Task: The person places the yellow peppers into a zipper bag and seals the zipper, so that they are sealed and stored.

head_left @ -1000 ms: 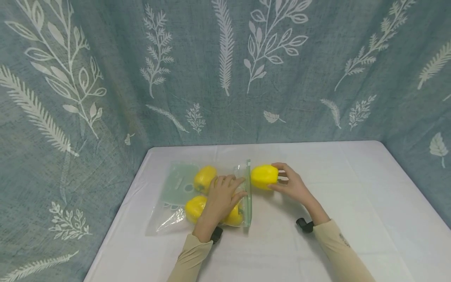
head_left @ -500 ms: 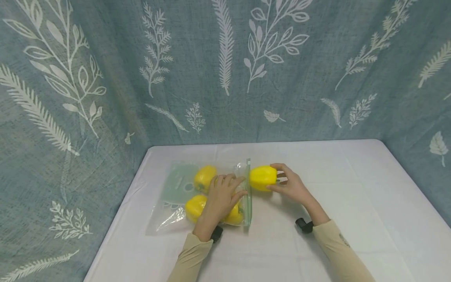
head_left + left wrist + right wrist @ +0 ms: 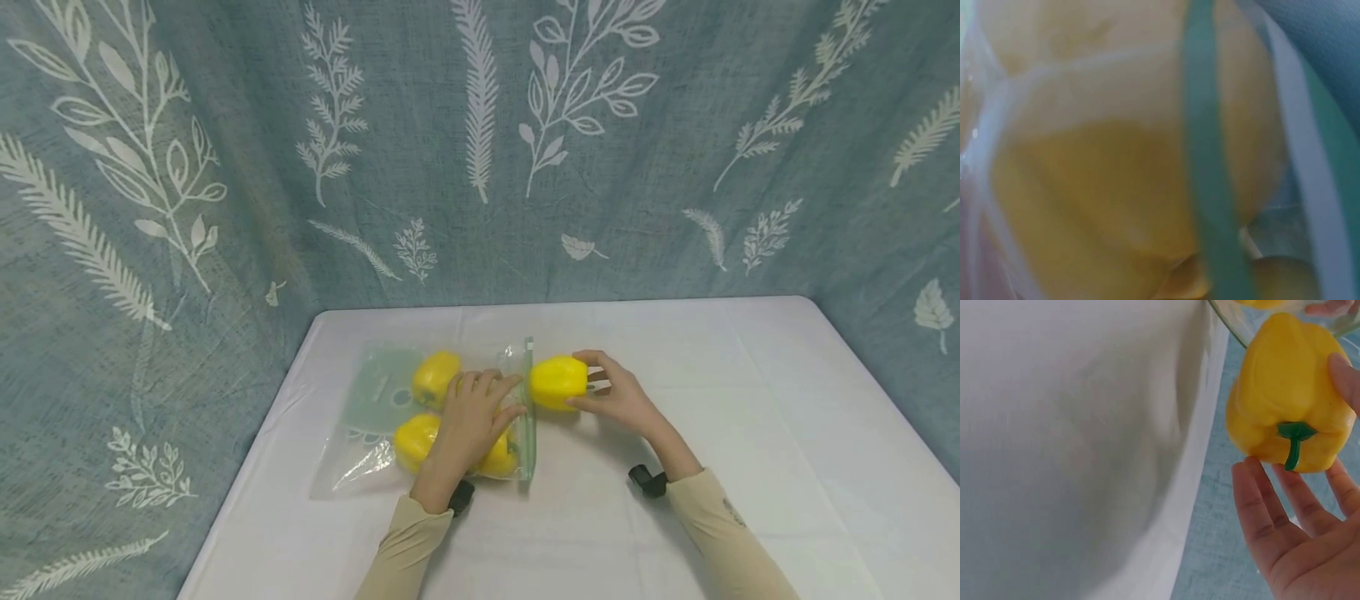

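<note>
In the head view, a clear zip bag (image 3: 330, 467) with a green zip strip (image 3: 529, 450) lies flat, and several yellow bell peppers (image 3: 414, 443) are inside it. My left hand (image 3: 471, 421) rests on top of the bag, fingers spread, with thumb and index finger reaching to the mouth. It partly hides the peppers below. My right hand (image 3: 617, 396) holds another yellow bell pepper (image 3: 557, 383) between thumb and fingertips, right at the bag's mouth. The right wrist view shows that pepper's green stem (image 3: 1294, 444) facing my palm. A pepper (image 3: 1097, 200) behind blurred plastic fills the left wrist view.
A white cloth covers the table (image 3: 720, 400), whose far edge meets a blue-green curtain (image 3: 420, 167) with white leaf prints. The curtain also runs along both sides. Dark wrist cameras (image 3: 648, 481) sit under both wrists.
My right hand has moved the held pepper slightly left and toward me, closer against the bag's mouth. The left hand has stayed where it was on the bag.
</note>
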### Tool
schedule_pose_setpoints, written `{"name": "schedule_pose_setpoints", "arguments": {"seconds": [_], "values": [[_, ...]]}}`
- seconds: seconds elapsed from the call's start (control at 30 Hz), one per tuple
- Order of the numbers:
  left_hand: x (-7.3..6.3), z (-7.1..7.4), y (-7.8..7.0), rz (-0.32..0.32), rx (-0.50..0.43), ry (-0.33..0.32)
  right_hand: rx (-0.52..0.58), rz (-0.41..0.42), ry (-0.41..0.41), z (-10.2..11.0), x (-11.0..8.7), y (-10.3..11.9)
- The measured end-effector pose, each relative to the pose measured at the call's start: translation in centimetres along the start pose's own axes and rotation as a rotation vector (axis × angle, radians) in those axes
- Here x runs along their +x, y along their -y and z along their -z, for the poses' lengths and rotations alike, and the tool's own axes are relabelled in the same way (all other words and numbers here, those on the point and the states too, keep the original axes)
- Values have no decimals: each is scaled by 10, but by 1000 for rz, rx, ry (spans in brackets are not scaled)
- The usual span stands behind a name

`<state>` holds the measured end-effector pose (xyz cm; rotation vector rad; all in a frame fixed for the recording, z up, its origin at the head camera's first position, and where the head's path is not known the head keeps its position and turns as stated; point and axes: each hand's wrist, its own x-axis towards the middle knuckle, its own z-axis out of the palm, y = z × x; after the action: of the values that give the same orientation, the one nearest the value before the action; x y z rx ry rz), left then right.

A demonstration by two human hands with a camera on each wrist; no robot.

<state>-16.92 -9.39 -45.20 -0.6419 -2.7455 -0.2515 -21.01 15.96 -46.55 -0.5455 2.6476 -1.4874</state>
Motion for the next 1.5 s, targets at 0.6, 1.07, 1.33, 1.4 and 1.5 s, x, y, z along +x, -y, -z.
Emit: {"name": "schedule_pose_setpoints", "arguments": {"seconds": [0.6, 1.07, 1.33, 1.4, 1.5], "values": [[-1, 0, 0, -4, 25, 4, 73, 31, -16, -31, -1, 3], [1, -2, -1, -30, 34, -6, 14, -17, -27, -42, 3, 11], [0, -2, -1, -23, 23, 4, -46, -36, -37, -45, 4, 16], [0, -2, -1, -19, 23, 11, -47, -42, -39, -45, 4, 16], [0, -2, -1, -14, 18, 17, -32, -36, -35, -46, 4, 16]]}}
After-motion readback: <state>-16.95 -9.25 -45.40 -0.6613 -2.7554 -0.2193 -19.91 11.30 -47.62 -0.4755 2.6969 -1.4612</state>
